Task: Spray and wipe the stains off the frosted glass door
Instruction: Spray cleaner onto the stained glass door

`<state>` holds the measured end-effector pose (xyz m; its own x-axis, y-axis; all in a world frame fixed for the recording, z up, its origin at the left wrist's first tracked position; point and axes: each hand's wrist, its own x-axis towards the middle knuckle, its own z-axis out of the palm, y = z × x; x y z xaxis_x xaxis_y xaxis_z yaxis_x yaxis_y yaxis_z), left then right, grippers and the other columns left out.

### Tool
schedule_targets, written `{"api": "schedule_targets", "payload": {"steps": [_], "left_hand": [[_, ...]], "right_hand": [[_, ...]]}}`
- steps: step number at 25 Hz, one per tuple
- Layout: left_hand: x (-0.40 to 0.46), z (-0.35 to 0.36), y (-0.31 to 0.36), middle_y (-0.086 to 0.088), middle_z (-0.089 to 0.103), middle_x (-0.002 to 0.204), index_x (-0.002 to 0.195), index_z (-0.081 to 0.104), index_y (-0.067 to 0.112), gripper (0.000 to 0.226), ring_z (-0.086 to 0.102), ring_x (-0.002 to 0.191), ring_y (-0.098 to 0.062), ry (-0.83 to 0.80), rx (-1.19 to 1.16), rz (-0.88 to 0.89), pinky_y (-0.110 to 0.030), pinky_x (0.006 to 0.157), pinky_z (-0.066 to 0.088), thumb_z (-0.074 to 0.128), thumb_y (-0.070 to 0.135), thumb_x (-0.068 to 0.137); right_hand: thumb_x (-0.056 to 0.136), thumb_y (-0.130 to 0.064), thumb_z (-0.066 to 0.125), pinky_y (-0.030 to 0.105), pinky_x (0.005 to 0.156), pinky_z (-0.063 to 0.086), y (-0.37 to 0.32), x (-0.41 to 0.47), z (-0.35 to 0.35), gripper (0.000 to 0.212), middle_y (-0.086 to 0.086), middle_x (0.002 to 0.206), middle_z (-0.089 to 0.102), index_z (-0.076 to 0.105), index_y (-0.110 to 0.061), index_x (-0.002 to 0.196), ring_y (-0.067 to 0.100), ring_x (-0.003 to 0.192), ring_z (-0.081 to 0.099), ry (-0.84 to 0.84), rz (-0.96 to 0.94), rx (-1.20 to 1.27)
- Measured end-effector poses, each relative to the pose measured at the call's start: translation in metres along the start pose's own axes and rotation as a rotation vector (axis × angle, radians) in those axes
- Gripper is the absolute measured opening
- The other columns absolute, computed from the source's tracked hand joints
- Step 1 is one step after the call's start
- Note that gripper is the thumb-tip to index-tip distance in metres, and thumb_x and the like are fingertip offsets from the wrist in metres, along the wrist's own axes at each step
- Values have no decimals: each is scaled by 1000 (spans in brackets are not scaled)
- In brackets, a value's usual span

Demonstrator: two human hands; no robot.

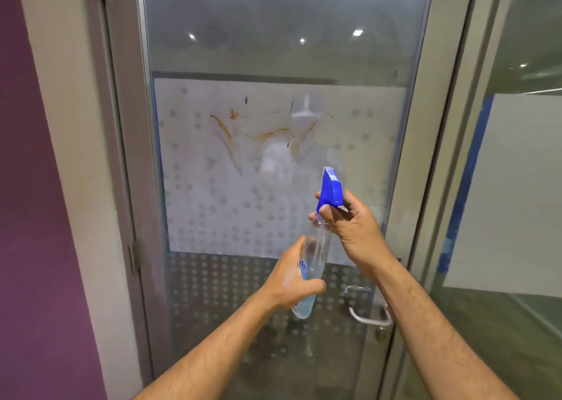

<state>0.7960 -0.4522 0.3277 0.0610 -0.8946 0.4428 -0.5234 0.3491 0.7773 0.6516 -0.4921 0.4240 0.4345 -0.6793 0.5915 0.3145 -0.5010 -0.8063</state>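
The frosted glass door fills the middle of the view, with a dotted white band across it. Brown streaky stains run over the upper part of that band. In front of the door I hold a clear spray bottle with a blue trigger head, tilted with its nozzle toward the glass. My left hand grips the lower body of the bottle. My right hand wraps the neck just below the blue head. No cloth is in view.
A metal lever handle with a lock below it sits at the door's right edge, under my right forearm. The grey metal frame and a purple wall stand at left. A glass partition is at right.
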Motion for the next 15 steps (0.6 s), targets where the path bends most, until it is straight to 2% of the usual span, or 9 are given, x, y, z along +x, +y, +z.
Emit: {"api": "schedule_targets", "payload": {"steps": [3,5,8,10,12,15], "left_hand": [[30,-24,-4,12,57,100,119,52,22,58,57,91,-11,12,13,50,-34,81,54,72,30,64],[48,-39,-6,18,54,88,111,52,23,52,52,78,-8,34,3,80,-25,70,48,71,30,62],[70,-56,-8,24,56,85,108,52,34,52,54,73,-6,50,15,125,-14,64,44,72,32,59],[80,-63,-11,25,58,87,106,51,39,51,57,75,-6,48,22,156,-13,63,45,73,32,60],[89,-65,-14,21,62,92,108,51,36,52,62,80,-8,48,10,160,-18,64,51,75,31,61],[93,-66,-21,15,60,94,105,48,35,52,62,82,-12,41,17,156,-23,65,52,77,33,62]], "right_hand": [[80,-35,78,28,84,61,-4,29,11,40,-8,95,75,67,-23,116,20,88,74,55,-10,16],[85,-25,82,34,84,61,-9,51,23,30,-6,92,74,67,-21,111,20,88,73,104,-20,3],[87,-28,79,41,80,60,-19,80,42,29,4,90,64,65,-11,105,21,84,64,226,-40,-9],[92,-30,74,39,77,60,-20,96,55,27,6,89,63,63,-7,102,18,80,65,325,-60,-38],[98,-33,67,37,73,61,-16,107,67,19,2,85,68,66,-14,98,13,77,69,402,-69,-85],[99,-42,61,29,67,57,-5,116,77,22,0,78,71,68,-23,92,7,72,67,533,-83,-182]]}}
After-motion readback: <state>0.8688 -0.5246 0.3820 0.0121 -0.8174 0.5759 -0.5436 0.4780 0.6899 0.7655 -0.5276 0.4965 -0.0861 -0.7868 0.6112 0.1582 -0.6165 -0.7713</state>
